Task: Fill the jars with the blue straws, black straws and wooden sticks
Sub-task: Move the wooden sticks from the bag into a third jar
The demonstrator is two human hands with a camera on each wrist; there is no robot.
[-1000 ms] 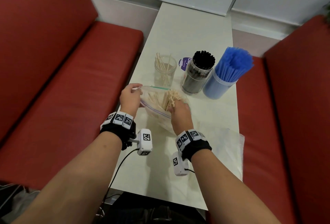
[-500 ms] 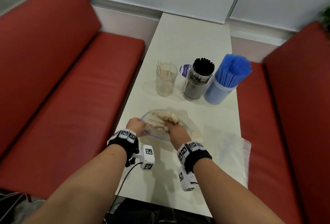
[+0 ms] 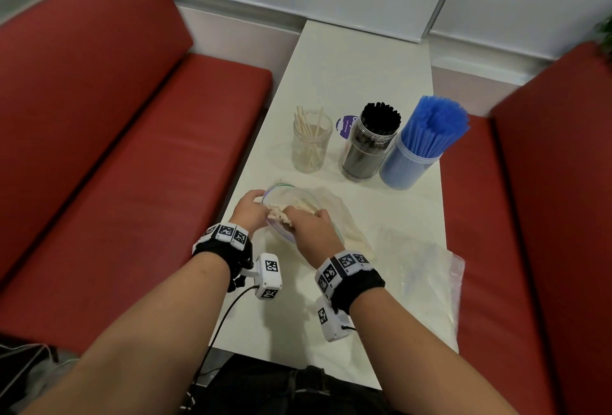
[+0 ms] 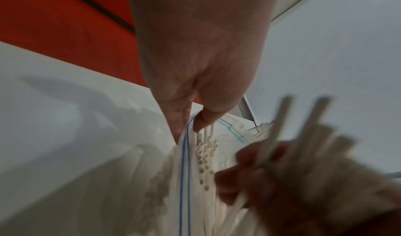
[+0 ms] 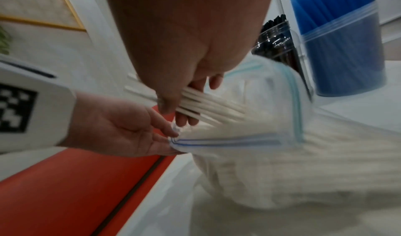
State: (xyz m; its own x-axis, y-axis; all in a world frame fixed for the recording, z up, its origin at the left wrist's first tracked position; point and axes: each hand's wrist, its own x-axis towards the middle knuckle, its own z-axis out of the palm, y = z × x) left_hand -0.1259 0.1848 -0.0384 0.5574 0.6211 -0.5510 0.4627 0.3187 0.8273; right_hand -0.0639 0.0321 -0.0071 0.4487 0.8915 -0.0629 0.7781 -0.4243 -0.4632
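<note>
A clear zip bag (image 3: pixel 299 204) of wooden sticks lies on the white table (image 3: pixel 357 60) with its mouth toward me. My left hand (image 3: pixel 251 206) pinches the bag's rim (image 4: pixel 184 136) at the left corner. My right hand (image 3: pixel 309 224) is at the bag's mouth and grips a bundle of wooden sticks (image 5: pixel 201 106). Behind the bag stand three jars: a glass jar (image 3: pixel 311 143) with a few wooden sticks, a jar of black straws (image 3: pixel 371 143) and a jar packed with blue straws (image 3: pixel 420 143).
An empty clear plastic bag (image 3: pixel 427 275) lies flat at the table's right front. A purple round sticker (image 3: pixel 346 125) sits behind the jars. Red bench seats (image 3: pixel 132 166) flank the table on both sides. A cable (image 3: pixel 218 325) hangs from my left wrist camera.
The bag has come down from near the jars onto the table closer to me. My right hand has swung left at the bag's mouth with the stick bundle.
</note>
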